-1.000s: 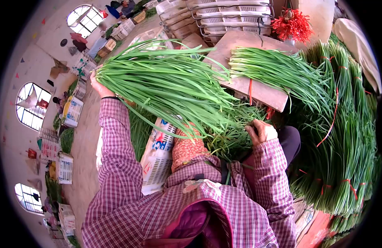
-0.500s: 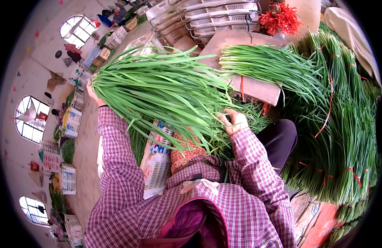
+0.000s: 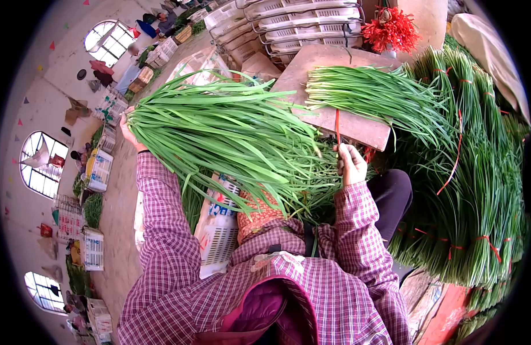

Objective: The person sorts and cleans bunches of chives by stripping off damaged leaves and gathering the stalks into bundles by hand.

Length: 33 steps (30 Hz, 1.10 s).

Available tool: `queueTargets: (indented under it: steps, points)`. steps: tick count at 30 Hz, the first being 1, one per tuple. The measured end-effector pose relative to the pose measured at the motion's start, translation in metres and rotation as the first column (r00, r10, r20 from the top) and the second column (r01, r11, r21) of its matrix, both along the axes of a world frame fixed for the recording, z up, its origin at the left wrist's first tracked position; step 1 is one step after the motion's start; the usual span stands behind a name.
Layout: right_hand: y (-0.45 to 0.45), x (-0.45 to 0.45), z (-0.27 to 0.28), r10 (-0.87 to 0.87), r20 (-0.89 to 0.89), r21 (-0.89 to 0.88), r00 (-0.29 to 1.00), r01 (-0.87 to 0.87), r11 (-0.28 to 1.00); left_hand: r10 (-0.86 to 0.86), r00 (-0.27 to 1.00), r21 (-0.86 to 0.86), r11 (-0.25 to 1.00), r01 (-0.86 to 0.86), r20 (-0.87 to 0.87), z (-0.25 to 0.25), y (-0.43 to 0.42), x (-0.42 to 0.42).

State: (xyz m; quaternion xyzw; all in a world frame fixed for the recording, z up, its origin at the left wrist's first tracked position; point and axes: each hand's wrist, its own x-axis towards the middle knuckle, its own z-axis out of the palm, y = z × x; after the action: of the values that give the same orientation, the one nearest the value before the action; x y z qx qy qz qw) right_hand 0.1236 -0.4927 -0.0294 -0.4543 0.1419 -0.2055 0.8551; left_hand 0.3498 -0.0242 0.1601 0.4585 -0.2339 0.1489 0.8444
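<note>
A large loose bunch of garlic chives [image 3: 219, 138] stretches across the middle, its leaf tips fanned out to the right. My left hand [image 3: 131, 129] is closed around its stem end, partly hidden by the leaves. My right hand [image 3: 351, 164] is apart from the bunch, fingers drawn together in a pinch. Its fingertips are at the lower end of a red tie strip [image 3: 337, 123] hanging over the edge of a board [image 3: 363, 132]; whether they grip it is unclear. On the board lies a second, neater bunch of chives [image 3: 369, 89].
Tied chive bundles [image 3: 472, 184] are heaped on my right. Red ties [image 3: 390, 29] hang in a cluster behind the board, beside stacked white crates [image 3: 311, 29]. A printed white crate [image 3: 216, 236] stands by my lap. Loose leaves [image 3: 320, 190] lie below the bunch.
My right hand has moved right, away from the leaf tips of the held bunch, to the hanging red strip. My left hand keeps its hold on the chives, slightly lower.
</note>
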Motion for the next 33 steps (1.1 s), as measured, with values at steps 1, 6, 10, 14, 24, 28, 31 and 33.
queueTargets:
  steps: [1,6,10,14,24,28,31,33]
  points:
    - [-0.005,-0.002,0.003,0.020,0.018,-0.003,1.000,-0.020,1.000,-0.001,1.000,-0.002,1.000,0.001,-0.001,0.000,-0.001,0.000]
    - [-0.021,-0.017,0.030,0.124,0.010,-0.408,0.992,-0.110,0.906,-0.099,0.995,-0.058,0.994,0.097,-0.022,0.001,-0.006,-0.005]
    - [-0.013,-0.020,0.068,0.094,0.033,-0.804,0.995,-0.029,0.594,-0.001,0.999,-0.039,0.999,-0.001,-0.049,0.006,-0.021,-0.014]
    - [-0.001,-0.016,0.083,0.018,0.210,-0.939,0.978,0.196,0.281,-0.279,0.959,-0.150,0.951,0.270,-0.046,0.006,-0.006,-0.002]
    - [-0.034,-0.009,0.045,0.052,0.073,-0.490,0.996,-0.009,0.872,0.329,0.941,-0.021,0.943,-0.332,-0.077,0.025,-0.100,-0.068]
    - [0.000,-0.011,0.096,0.075,0.218,-0.910,0.973,0.175,0.376,0.150,0.983,0.100,0.985,-0.139,-0.108,0.026,-0.144,-0.089]
    - [0.038,-0.001,0.141,0.144,0.409,-0.900,0.901,0.373,0.226,0.184,0.983,0.267,0.949,-0.171,-0.026,0.021,-0.189,-0.116]
    - [0.065,0.009,0.164,0.216,0.441,-0.893,0.871,0.403,0.197,0.146,0.988,0.255,0.955,-0.152,0.044,0.013,-0.217,-0.132]
